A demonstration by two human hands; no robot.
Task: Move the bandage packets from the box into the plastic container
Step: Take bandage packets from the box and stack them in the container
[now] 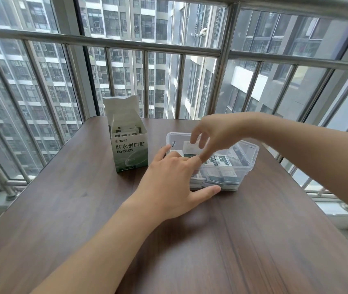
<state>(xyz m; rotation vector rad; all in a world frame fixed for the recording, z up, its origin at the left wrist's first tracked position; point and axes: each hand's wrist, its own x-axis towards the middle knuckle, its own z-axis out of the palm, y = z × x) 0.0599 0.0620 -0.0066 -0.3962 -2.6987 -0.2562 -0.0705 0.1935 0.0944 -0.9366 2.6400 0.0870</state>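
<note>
Even, bright daylight is admitted through the window (168,60) at twelve o'clock. Soft shadows are cast on the table (253,240). Railing bars are bowed toward the edges; the right hand (213,134) is motion-blurred.

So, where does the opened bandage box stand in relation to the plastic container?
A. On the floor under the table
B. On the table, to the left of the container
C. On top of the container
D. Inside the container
B: the bandage box stands upright on the table, apart from the plastic container and to its left in the head view.
</note>
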